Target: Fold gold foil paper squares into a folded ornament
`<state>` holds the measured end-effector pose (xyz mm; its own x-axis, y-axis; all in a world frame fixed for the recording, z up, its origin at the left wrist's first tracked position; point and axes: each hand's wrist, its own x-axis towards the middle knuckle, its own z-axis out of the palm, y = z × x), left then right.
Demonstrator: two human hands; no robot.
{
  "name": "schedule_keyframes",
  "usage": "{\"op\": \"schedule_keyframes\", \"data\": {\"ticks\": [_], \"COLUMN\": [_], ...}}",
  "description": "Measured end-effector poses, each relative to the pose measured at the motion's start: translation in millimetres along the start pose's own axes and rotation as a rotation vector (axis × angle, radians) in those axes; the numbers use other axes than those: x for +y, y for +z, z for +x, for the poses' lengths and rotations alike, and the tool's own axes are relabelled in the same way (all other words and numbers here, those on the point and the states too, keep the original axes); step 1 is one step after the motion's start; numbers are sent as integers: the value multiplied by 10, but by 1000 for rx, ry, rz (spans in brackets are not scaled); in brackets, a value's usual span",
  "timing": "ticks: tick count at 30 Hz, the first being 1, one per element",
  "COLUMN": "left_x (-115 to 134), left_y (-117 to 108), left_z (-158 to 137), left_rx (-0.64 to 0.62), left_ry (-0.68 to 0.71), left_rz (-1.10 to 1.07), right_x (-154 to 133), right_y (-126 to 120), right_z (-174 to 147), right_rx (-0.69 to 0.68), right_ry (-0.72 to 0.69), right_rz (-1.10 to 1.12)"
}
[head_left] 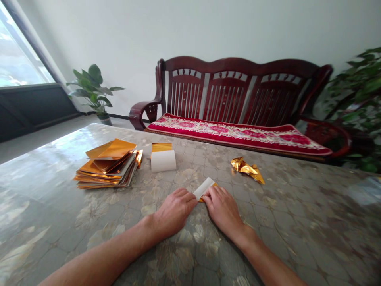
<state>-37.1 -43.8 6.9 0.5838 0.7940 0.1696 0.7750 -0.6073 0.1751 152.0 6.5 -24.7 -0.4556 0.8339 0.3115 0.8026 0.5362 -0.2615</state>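
A small sheet of gold foil paper (204, 188), white side showing with gold along its edges, lies partly folded on the table. My left hand (177, 207) is closed at its left end, fingertips on the paper. At the right end my right hand (222, 206) pinches the paper's edge. The exact finger contact is partly hidden. Beyond my left hand rests a curled sheet (163, 161), its white side outward and a gold strip behind it. Farther left is a stack of gold foil paper (107, 165). Crumpled or folded gold foil (247, 170) lies to the right.
The table (166, 254) has a patterned, glossy cover. Behind it stands a dark red wooden bench (226, 95) with a red floral cushion (238, 133). A potted plant (94, 89) is at the back left, another leafy plant (363, 87) at the right. Clear plastic (367, 190) lies on the right.
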Motion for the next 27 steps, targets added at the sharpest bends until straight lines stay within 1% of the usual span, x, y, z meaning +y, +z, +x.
{"op": "schedule_keyframes", "data": {"ticks": [6, 14, 19, 22, 27], "left_x": [-6, -33, -43, -49, -40], "left_y": [8, 9, 74, 146, 191], "left_z": [-12, 2, 6, 46, 137], "left_rx": [5, 40, 70, 112, 152], "left_ry": [13, 37, 20, -19, -156], "left_rz": [46, 69, 84, 90, 67], "right_x": [-25, -79, -110, -112, -99], "right_y": [-21, -55, -50, -40, -33], "right_z": [21, 56, 56, 42, 23], "right_rx": [-37, -122, -130, -129, -107], "right_ry": [2, 64, 93, 102, 98], "right_rz": [-54, -140, -160, -148, -113]}}
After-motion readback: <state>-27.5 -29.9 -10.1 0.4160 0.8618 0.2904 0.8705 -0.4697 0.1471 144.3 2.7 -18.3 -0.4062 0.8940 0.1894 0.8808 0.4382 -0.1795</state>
